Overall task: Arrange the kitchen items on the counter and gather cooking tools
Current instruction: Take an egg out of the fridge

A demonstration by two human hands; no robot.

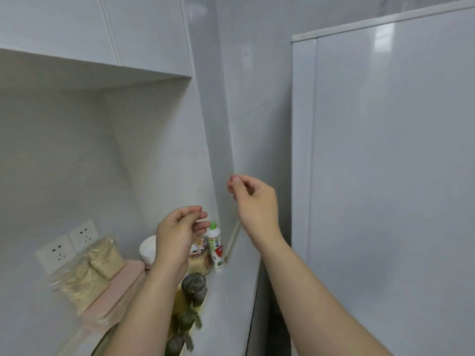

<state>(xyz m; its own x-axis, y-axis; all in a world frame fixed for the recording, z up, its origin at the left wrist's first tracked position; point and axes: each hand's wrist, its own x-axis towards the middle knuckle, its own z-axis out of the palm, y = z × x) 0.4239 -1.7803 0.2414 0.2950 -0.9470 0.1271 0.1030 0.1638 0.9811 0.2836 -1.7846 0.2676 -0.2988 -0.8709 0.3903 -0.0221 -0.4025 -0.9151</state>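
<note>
Left hand (177,235) and right hand (253,199) loosely curled, apparently empty; left forearm hides counter jars (199,260).

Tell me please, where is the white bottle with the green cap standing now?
In the head view the white bottle stands upright at the back of the counter, in the corner against the wall, just right of the jar and behind the left hand.

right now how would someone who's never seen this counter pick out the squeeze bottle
Follow the grey wall corner down to the counter. The white bottle stands upright at its foot, just past the left hand. Its green cap and red-and-green label set it apart from the printed jar beside it.
</note>
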